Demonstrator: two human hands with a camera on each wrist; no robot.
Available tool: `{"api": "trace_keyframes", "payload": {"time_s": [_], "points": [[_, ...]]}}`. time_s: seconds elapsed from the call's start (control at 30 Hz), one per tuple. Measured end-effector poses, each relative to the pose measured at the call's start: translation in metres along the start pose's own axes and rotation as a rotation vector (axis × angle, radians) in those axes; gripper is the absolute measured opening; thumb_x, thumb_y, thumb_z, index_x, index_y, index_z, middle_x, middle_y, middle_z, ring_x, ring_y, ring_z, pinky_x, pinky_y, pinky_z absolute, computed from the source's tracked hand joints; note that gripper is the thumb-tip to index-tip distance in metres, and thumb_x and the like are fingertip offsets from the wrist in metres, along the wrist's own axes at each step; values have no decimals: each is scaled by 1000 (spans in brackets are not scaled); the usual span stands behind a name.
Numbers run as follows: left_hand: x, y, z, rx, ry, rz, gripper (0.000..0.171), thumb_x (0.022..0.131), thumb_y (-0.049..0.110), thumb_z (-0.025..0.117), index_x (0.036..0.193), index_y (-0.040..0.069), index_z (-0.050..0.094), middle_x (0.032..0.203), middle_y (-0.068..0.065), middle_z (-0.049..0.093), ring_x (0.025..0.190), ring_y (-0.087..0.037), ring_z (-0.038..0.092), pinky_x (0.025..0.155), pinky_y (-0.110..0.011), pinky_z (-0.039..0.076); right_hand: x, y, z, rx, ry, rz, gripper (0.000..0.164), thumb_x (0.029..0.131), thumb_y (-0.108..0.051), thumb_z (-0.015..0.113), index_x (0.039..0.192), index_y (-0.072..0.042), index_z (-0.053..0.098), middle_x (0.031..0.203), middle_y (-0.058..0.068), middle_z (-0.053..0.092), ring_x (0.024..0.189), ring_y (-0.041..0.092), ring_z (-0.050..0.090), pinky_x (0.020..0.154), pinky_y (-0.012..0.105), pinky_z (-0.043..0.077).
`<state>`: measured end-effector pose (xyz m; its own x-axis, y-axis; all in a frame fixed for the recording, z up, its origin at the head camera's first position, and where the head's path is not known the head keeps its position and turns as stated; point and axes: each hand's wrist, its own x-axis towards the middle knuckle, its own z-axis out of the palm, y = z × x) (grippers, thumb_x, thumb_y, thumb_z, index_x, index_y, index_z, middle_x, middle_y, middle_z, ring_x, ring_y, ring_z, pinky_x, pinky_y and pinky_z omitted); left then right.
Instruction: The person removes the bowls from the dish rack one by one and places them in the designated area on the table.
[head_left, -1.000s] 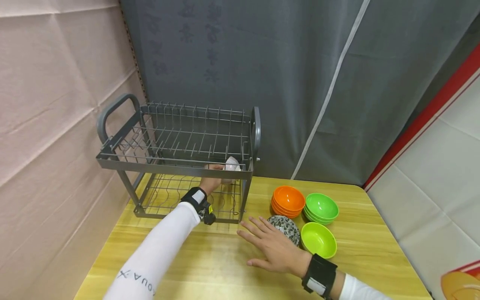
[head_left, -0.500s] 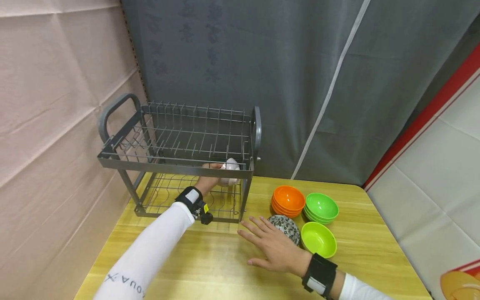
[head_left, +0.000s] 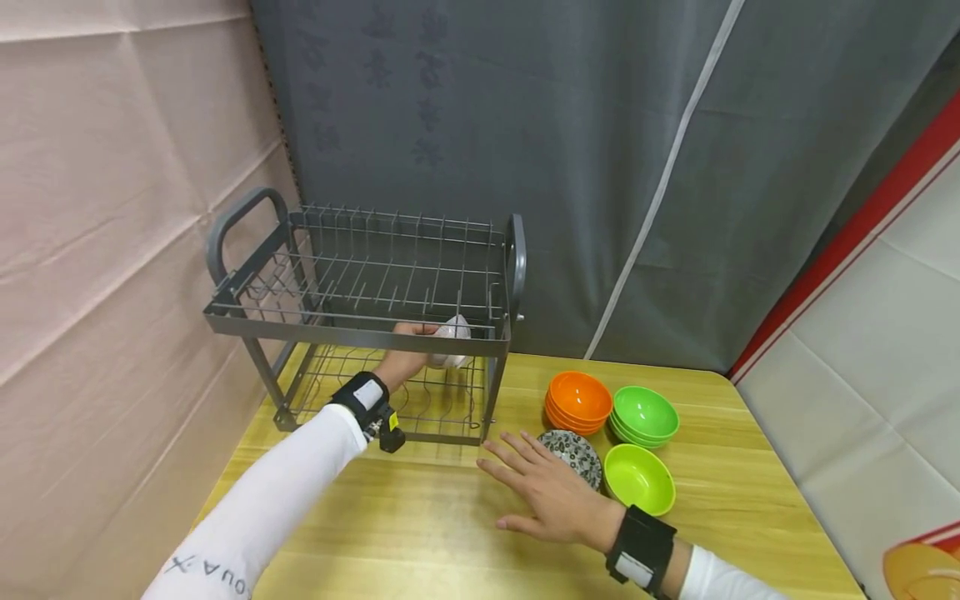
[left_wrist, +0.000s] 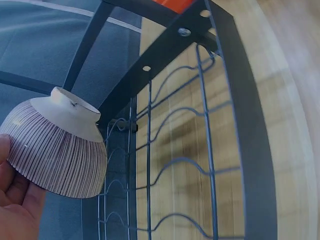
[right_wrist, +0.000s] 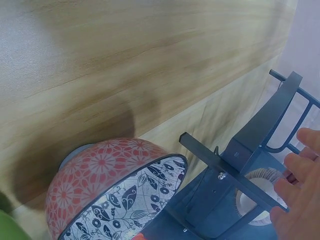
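Observation:
My left hand (head_left: 402, 360) reaches between the tiers of a grey two-tier dish rack (head_left: 360, 333) and pinches a bowl by its rim. This bowl (left_wrist: 60, 145) is white with thin dark vertical stripes and a plain foot ring. In the left wrist view it stands tilted beside the wire lower tier (left_wrist: 210, 150). In the head view the upper tier's front rail crosses part of it. My right hand (head_left: 551, 496), fingers spread, holds nothing. Next to its fingers sits a bowl with red flowers outside and black-and-white leaves inside (right_wrist: 125, 195), partly hidden by that hand in the head view.
Right of the rack on the wooden table (head_left: 405, 533) stand stacked orange bowls (head_left: 579, 397), stacked green bowls (head_left: 645, 413) and a lime bowl (head_left: 639, 480). A grey curtain (head_left: 570, 167) hangs behind, with a pale cloth wall (head_left: 112, 250) at the left.
My left hand has drawn leftward inside the rack, carrying the striped bowl away from the right end post. The right hand keeps its place. The head view has shifted slightly.

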<state>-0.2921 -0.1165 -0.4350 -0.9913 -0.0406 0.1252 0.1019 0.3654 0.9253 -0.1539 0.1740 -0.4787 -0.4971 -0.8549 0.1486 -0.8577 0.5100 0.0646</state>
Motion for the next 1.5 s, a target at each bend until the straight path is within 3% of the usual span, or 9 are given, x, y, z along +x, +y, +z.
{"api": "trace_keyframes", "payload": {"time_s": [0.23,0.33,0.4,0.47,0.57,0.63,0.8,1.13,1.5], "points": [[-11,7,-12,163,-16,143,28,102,12,55,110,-7,74,105,-24,75,92,-30,71,75,-27,59,0,1,-2,1,15,-8,80,97,-71,41,160,-22,33,166,8,34,153,32,32,124,51,31],[-19,8,-17,248,-29,213,27,104,10,53,105,-4,75,81,-20,72,74,-27,65,69,-28,52,1,2,-4,7,18,-9,81,97,-71,43,159,-20,35,165,10,36,152,34,34,124,53,32],[-28,8,-20,256,-32,228,21,102,6,56,113,-1,73,83,-18,71,72,-24,60,67,-30,46,2,3,-4,10,23,-10,81,97,-70,43,159,-19,35,164,11,36,152,34,34,124,53,32],[-36,7,-21,271,-42,264,25,100,2,59,124,2,67,93,-16,70,76,-23,61,69,-33,48,1,3,-4,9,23,-7,81,96,-71,43,159,-20,34,165,9,34,152,33,34,124,52,32],[-46,7,-22,227,-79,305,44,97,-3,61,141,3,55,130,-21,65,110,-34,69,88,-40,60,0,4,-3,3,33,-4,81,96,-71,42,159,-20,35,166,8,33,152,33,34,124,52,32],[-52,9,-23,240,-111,319,40,98,-2,60,138,1,58,133,-22,65,119,-36,67,96,-43,60,-1,4,-3,8,37,-1,80,97,-71,42,159,-20,35,166,7,33,152,32,35,124,52,32],[-67,17,-27,360,-168,303,25,99,5,61,122,-2,71,122,-21,73,110,-34,72,89,-43,62,-2,4,-4,34,35,8,79,97,-69,43,160,-21,33,167,6,31,153,32,34,124,52,31],[-92,25,-27,443,-238,421,24,97,6,64,119,2,74,116,-17,76,88,-26,76,76,-33,63,-5,9,-9,26,17,56,80,96,-71,43,161,-25,30,168,3,29,154,29,31,126,50,24],[-114,23,-28,568,-221,692,24,89,1,73,112,4,77,100,-8,78,85,-17,74,75,-26,62,-5,15,-14,33,46,50,78,98,-69,43,160,-23,32,166,6,32,151,34,35,124,54,29]]}}
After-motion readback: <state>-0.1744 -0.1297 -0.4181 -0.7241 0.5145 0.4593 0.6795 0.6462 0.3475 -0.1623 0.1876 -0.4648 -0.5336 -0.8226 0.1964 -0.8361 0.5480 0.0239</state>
